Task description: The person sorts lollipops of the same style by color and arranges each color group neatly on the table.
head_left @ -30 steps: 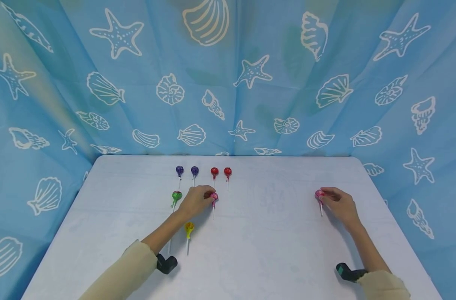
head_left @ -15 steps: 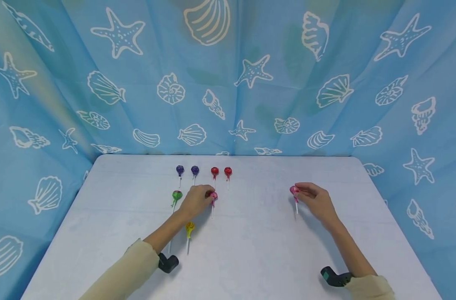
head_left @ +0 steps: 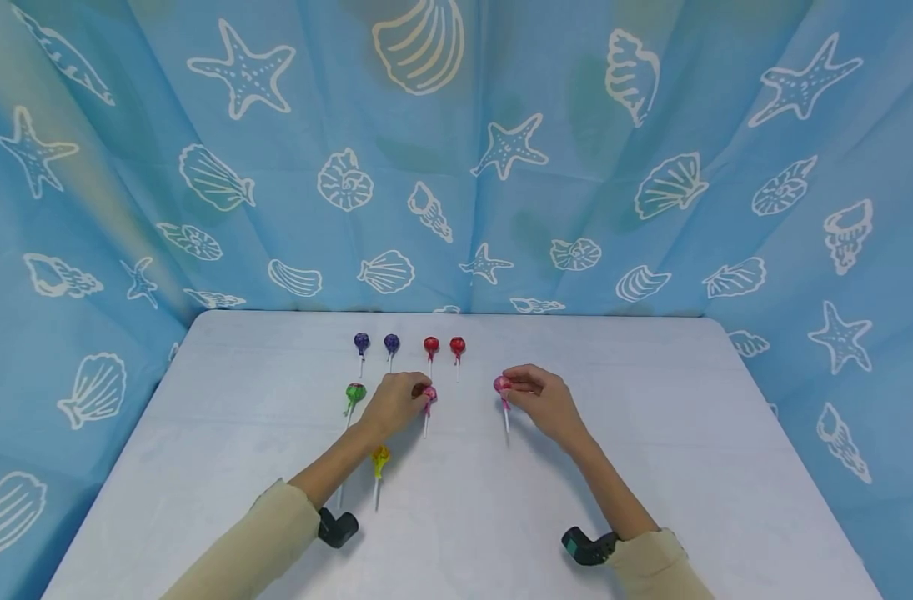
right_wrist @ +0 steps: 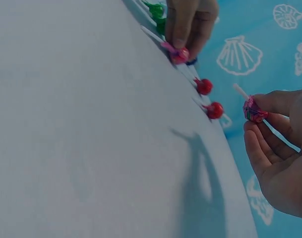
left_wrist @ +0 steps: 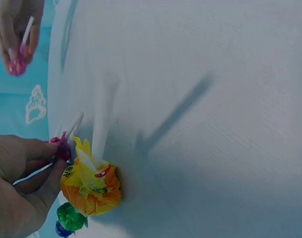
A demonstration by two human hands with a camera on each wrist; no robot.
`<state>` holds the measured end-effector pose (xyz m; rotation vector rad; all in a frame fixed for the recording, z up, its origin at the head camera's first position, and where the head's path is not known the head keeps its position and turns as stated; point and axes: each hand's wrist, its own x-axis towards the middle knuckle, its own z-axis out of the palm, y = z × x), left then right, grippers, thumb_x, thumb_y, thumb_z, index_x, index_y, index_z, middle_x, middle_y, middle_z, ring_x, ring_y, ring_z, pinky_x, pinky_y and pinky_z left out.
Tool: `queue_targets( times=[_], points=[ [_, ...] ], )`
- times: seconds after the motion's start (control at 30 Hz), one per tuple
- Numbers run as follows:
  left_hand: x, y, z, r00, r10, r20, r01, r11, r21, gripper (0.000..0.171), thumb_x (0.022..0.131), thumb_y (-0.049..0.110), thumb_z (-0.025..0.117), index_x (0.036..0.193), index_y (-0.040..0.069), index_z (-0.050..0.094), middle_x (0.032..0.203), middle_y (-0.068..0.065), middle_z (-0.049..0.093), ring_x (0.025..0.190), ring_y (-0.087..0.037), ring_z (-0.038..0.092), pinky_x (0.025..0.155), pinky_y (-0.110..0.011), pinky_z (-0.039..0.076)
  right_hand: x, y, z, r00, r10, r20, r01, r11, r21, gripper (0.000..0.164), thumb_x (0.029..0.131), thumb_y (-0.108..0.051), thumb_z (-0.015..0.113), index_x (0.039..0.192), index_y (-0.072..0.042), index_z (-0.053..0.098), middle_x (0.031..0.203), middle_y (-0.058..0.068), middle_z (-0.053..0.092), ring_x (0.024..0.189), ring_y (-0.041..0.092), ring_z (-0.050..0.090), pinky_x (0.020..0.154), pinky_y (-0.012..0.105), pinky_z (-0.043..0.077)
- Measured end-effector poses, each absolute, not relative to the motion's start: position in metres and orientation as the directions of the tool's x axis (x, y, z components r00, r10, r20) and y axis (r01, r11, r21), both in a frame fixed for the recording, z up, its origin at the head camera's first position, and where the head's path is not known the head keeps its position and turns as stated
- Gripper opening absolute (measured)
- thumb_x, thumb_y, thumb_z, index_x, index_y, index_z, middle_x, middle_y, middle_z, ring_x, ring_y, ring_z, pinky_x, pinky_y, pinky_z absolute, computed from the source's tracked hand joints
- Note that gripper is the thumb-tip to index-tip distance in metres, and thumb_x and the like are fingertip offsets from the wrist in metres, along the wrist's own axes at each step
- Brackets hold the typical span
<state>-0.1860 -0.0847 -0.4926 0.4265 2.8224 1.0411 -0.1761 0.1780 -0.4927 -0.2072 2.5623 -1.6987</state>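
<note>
My left hand (head_left: 394, 407) pinches a pink lollipop (head_left: 429, 395) by its wrapped head, its stick pointing toward me. To its right, my right hand (head_left: 548, 407) holds another pink lollipop (right_wrist: 254, 110) between thumb and fingers, raised above the table in the right wrist view. A green lollipop (head_left: 355, 392) lies left of my left hand. Nearer me is a yellow lollipop (left_wrist: 91, 188), beside the left forearm. A white stick (head_left: 340, 497) shows left of it, its head hidden by the arm. The right wrist view also shows a second green lollipop (right_wrist: 161, 26), partly behind the left hand.
Two purple lollipops (head_left: 362, 342) and two red lollipops (head_left: 458, 345) lie in a row near the back of the white table (head_left: 651, 467). A blue curtain (head_left: 456, 208) with shell and starfish prints hangs behind it. Black cameras (head_left: 338, 528) are worn on both wrists.
My right hand has travelled left across the table with its pink lollipop, coming close to my left hand. The left hand stays in place on its pink lollipop.
</note>
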Motion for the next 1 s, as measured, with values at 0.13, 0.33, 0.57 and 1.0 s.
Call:
queue_targets(
  times=[0.13,0.33,0.57,1.0],
  points=[
    [-0.186,-0.084,-0.492,-0.958,0.287,-0.013,0.212,0.735,0.644,0.023,0.093,0.004,0.07,0.116,-0.001,0.07,0.104,-0.011,0.071,0.091,-0.022,0.065,0.09,-0.035,0.055,-0.182,0.156,-0.505,-0.988,-0.154,0.011,-0.071,0.391,-0.918,0.027,0.09,-0.007,0.074,0.116,-0.004,0.069,0.107,0.007,0.07,0.096,0.022,0.068,0.085,0.029,0.056],
    [-0.185,-0.084,-0.491,-0.957,0.29,-0.008,0.218,0.738,0.639,0.024,0.092,0.004,0.071,0.115,-0.001,0.07,0.103,-0.011,0.071,0.089,-0.021,0.064,0.089,-0.034,0.055,-0.187,0.136,-0.519,-0.982,-0.188,0.027,-0.106,0.426,-0.898,0.023,0.088,-0.007,0.076,0.11,-0.005,0.071,0.102,0.004,0.071,0.092,0.019,0.069,0.086,0.033,0.056],
    [-0.185,-0.085,-0.492,-0.954,0.3,0.024,0.245,0.726,0.642,0.021,0.092,0.004,0.071,0.113,-0.001,0.07,0.1,-0.01,0.071,0.084,-0.018,0.062,0.085,-0.032,0.056,-0.191,0.123,-0.524,-0.978,-0.209,0.018,-0.121,0.493,-0.862,0.021,0.089,-0.013,0.077,0.108,-0.009,0.072,0.096,-0.001,0.071,0.086,0.014,0.067,0.083,0.032,0.056],
    [-0.186,-0.084,-0.493,-0.95,0.313,0.004,0.242,0.726,0.644,0.025,0.093,0.006,0.07,0.117,-0.001,0.069,0.101,-0.008,0.071,0.086,-0.017,0.063,0.084,-0.03,0.056,-0.194,0.114,-0.523,-0.98,-0.2,0.012,-0.12,0.535,-0.836,0.018,0.088,-0.013,0.078,0.104,-0.009,0.072,0.088,-0.003,0.069,0.081,0.012,0.065,0.079,0.032,0.055]
  ],
)
